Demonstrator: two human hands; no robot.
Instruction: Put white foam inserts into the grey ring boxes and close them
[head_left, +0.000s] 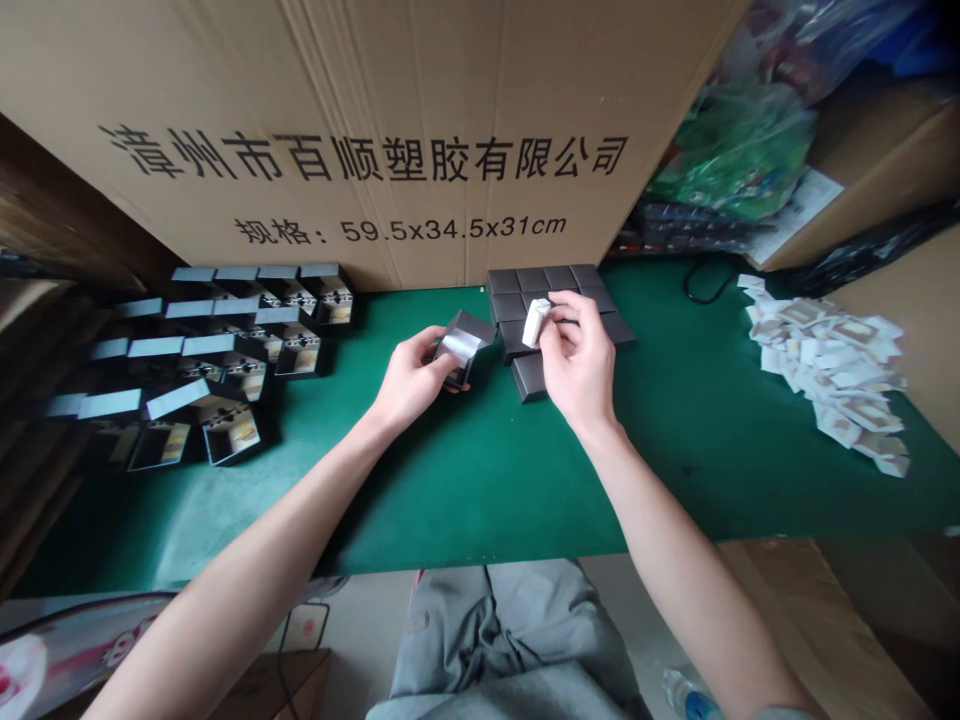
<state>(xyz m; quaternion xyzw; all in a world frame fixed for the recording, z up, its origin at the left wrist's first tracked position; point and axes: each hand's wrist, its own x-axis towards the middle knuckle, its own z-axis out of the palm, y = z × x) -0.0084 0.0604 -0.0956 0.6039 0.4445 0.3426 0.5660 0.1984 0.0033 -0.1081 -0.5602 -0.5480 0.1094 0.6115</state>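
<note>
My left hand is closed around a small dark box with its lid open, showing a pale inner side, held just above the green table. My right hand pinches a small white insert between thumb and fingers, a little to the right of the open box. Directly behind my right hand lies a group of closed dark boxes laid flat in rows.
Several open dark boxes with raised lids stand in rows at the left. A heap of white inserts lies at the right. A large printed cardboard carton walls the back. Bags and cartons fill the far right.
</note>
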